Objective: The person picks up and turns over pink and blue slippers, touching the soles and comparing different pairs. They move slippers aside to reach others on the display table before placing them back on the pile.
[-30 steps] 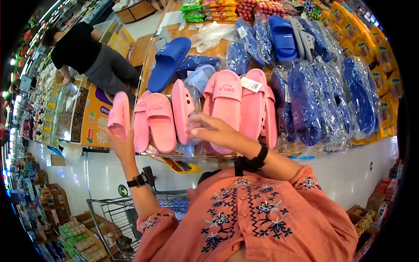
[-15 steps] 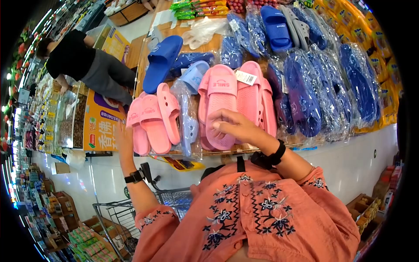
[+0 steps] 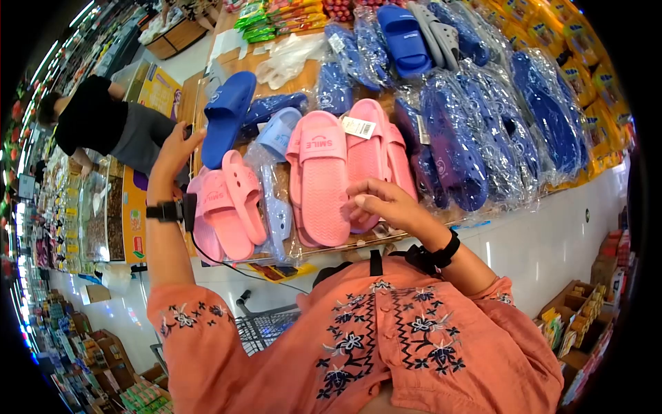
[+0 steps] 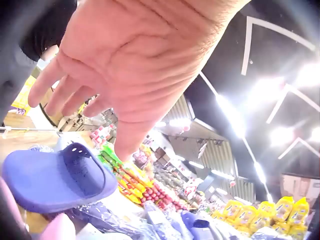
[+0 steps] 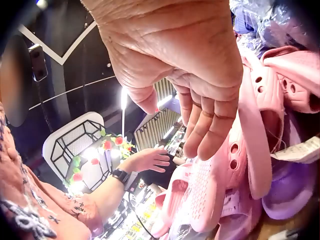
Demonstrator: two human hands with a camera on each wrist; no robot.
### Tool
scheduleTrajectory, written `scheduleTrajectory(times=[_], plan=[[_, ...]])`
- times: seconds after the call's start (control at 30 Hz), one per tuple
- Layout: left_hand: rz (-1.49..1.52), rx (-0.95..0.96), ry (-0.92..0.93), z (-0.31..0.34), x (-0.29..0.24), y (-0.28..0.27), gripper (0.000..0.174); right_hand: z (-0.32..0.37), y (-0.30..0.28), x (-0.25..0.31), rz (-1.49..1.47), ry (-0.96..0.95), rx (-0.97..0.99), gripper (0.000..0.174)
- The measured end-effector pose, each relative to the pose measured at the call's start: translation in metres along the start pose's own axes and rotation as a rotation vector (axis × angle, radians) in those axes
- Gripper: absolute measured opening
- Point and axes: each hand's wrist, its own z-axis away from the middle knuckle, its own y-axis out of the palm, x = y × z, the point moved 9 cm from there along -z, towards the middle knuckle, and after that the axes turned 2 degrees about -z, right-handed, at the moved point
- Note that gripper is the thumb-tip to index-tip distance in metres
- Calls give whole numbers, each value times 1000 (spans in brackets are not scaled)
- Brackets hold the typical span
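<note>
My left hand (image 3: pixel 178 152) reaches beside a blue slipper (image 3: pixel 227 119) at the table's left edge. Its fingers extend loosely in the left wrist view, with the blue slipper (image 4: pixel 55 180) below the palm and nothing gripped. My right hand (image 3: pixel 389 205) hovers at the lower end of a pink SMILE slipper (image 3: pixel 324 186); its fingers are relaxed and bent a little, holding nothing. A white tag (image 3: pixel 358 127) hangs on the pink slipper beside it. Between the hands lie several more pink slippers (image 3: pixel 227 214) and a bagged light blue slipper (image 3: pixel 278 217).
Bagged dark blue slippers (image 3: pixel 452 148) fill the table's right side, before yellow packages (image 3: pixel 583 83). A white plastic bag (image 3: pixel 289 61) lies farther back. A person in black (image 3: pixel 93 114) stands left. A shopping cart (image 3: pixel 265 328) is below the table's front edge.
My left hand let go of a pink slipper, which joined the pink ones on the table, then moved up beside the blue slipper. My right hand drew away to the right from the pink slippers.
</note>
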Motion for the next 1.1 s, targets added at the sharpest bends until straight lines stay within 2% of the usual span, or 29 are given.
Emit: scheduleTrajectory(times=[0.13,0.2,0.27,0.3,0.37,0.5,0.6,0.73,0.83,0.87,0.97,1.07,1.1], plan=[[-39,171,-43,-56,25,32,91,17,-12,2,6,-41,-41,41],[-99,217,-90,-90,72,57,90,25,-21,0,29,-28,-87,41],[-217,288,-167,-92,65,65,84,34,-24,6,-26,-19,-130,37],[-160,351,-144,-90,62,74,82,38,-27,8,-53,-15,-153,35],[-30,376,-244,-93,79,93,78,40,-33,6,-38,-23,-164,35],[19,337,-297,-70,54,88,72,43,-36,7,-16,-33,-170,34],[113,317,-333,-69,59,84,62,42,-34,9,-6,-18,-165,34],[500,168,-258,-64,49,68,40,36,-31,4,-61,-1,-140,33],[517,-6,-77,-70,30,39,38,31,-30,3,-69,-9,-116,34],[494,-45,-70,-72,27,29,37,28,-29,4,-50,-10,-110,34],[650,-194,23,-51,-21,-12,34,20,-29,11,-3,-41,-91,36],[980,-85,90,-16,-96,-31,34,17,-30,33,10,-90,-131,38],[1021,4,119,-12,-110,-25,36,15,-31,40,10,-107,-154,38]])
